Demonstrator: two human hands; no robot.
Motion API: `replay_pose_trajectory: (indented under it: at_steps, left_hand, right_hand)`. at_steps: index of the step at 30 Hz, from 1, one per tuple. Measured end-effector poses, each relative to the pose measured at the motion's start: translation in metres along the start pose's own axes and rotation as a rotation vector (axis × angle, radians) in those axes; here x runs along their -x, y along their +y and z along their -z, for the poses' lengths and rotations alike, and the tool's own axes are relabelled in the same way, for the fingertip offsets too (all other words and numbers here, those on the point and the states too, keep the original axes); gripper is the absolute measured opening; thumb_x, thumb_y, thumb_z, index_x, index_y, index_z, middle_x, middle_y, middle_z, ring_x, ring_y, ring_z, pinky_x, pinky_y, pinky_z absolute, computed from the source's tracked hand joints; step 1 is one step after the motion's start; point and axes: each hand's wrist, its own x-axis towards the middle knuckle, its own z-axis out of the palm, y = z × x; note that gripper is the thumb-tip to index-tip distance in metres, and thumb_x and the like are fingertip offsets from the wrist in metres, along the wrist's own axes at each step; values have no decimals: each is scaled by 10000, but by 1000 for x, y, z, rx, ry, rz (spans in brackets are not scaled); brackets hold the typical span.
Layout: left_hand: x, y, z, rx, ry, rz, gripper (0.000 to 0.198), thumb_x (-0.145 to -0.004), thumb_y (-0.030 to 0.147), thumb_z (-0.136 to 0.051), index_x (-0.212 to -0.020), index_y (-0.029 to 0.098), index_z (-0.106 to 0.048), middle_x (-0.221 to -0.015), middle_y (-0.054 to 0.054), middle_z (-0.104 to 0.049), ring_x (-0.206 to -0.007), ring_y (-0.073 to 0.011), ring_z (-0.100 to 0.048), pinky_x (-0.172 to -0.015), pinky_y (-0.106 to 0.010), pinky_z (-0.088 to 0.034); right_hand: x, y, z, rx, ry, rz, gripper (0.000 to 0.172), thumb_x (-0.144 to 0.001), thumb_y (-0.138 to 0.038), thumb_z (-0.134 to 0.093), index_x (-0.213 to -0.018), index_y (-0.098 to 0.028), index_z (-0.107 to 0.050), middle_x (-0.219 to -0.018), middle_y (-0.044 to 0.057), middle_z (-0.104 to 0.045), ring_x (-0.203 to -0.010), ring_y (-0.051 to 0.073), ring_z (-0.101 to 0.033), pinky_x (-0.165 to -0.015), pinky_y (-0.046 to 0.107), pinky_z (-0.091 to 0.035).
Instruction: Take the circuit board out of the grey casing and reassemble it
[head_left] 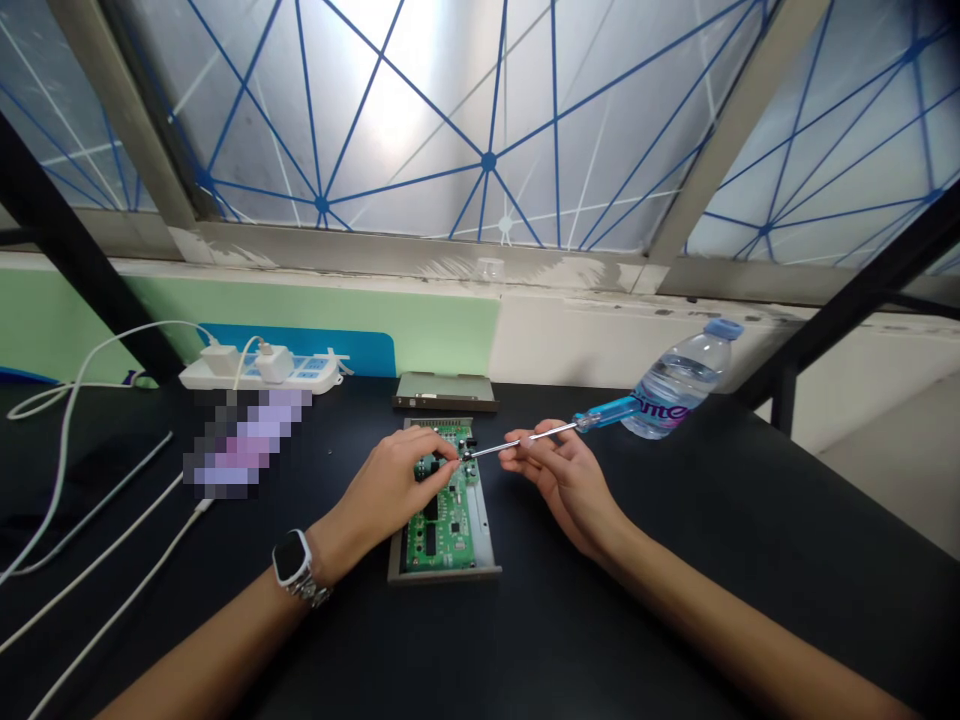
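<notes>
A screwdriver [555, 433] with a clear blue handle lies nearly level in my right hand [566, 480], whose fingers pinch its metal shaft. The handle points right and away from me, and the tip is over a green circuit board [454, 520]. My left hand [401, 475] reaches over the board, with thumb and index finger closed together beside the screwdriver tip. Whatever sits between those fingertips is too small to make out. The board rests in a shallow metal tray [482, 540] on the black table, and my left hand covers part of it.
Behind the board lies a flat metal cover [446, 387]. A water bottle [679, 380] leans at the back right, beyond the screwdriver handle. A power strip [300, 375] with chargers stands at the back left, and white cables [112, 555] run across the table's left side.
</notes>
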Motion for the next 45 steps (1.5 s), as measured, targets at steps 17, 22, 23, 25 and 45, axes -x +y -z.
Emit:
replay_pose_trajectory:
  at_steps: [17, 22, 23, 25, 45]
  left_hand:
    - [0, -4, 8, 27, -18, -79, 68, -925, 226, -618, -986, 199, -633, -962, -42, -676, -880, -176, -640, -791, -323, -510]
    - [-1, -1, 9, 55, -49, -115, 69, -962, 187, -556, -949, 202, -621, -948, -30, -665, -879, -159, -637, -805, -308, -497]
    - [-1, 0, 9, 55, -51, -121, 77, -968, 184, -547, -944, 204, -618, -945, -28, -665, -876, -157, -637, -803, -306, -496]
    - [0, 2, 9, 43, -60, -120, 83, -977, 185, -535, -945, 205, -608, -944, -26, -663, -864, -157, -636, -790, -305, -497]
    - [-3, -46, 84, -359, -2, -29, 130, -951, 287, -501, -916, 202, -593, -938, -67, -659, -903, -228, -616, -823, -369, -487]
  right_hand:
    - [1, 1, 1, -94, 19, -68, 381, -751, -217, -837, -909, -240, -491, -932, 40, -756, -797, 191, -744, -847, 374, -571]
    - [2, 3, 0, -109, 3, -85, 362, -764, -217, -832, -908, -234, -500, -937, 43, -758, -803, 190, -746, -835, 365, -577]
    - [3, 3, 0, -115, -1, -88, 361, -767, -213, -831, -910, -233, -500, -933, 43, -760, -800, 187, -747, -832, 360, -578]
    - [4, 1, 0, -119, -4, -92, 362, -771, -202, -827, -916, -231, -497, -929, 44, -764, -796, 183, -748, -833, 354, -578]
    - [-3, -4, 8, -98, 42, -156, 251, -783, -256, -830, -875, -187, -607, -1011, 82, -778, -815, 167, -754, -726, 271, -588]
